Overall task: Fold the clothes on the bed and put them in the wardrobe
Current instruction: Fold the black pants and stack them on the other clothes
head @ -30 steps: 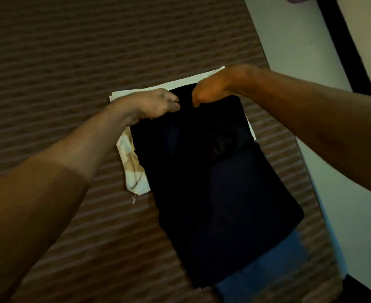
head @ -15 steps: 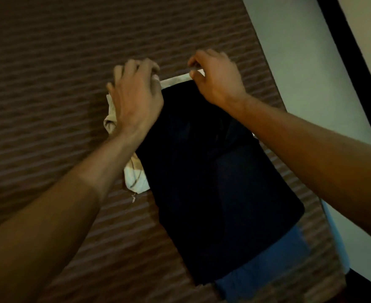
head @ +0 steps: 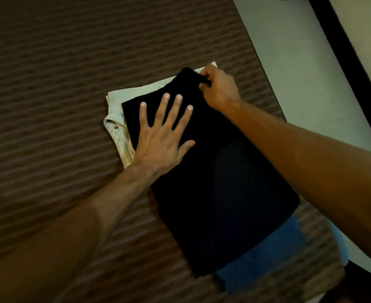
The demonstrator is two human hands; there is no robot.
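Note:
A folded black garment (head: pixel 219 184) lies on top of a small pile on the bed. Under it a cream garment (head: pixel 119 127) sticks out at the far left, and a blue garment (head: pixel 261 263) shows at the near end. My left hand (head: pixel 162 136) lies flat on the black garment with its fingers spread. At the black garment's far right corner, my right hand (head: pixel 219 88) pinches the cloth's edge with curled fingers.
The bed has a brown striped cover (head: pixel 60 95). Its right edge runs diagonally beside the pile, with pale floor (head: pixel 300 73) beyond it. A dark vertical strip (head: pixel 346 51) stands at the far right.
My left hand has come off the far edge and spread flat on the black garment. My right hand moved right along that edge to its corner, which it now pinches.

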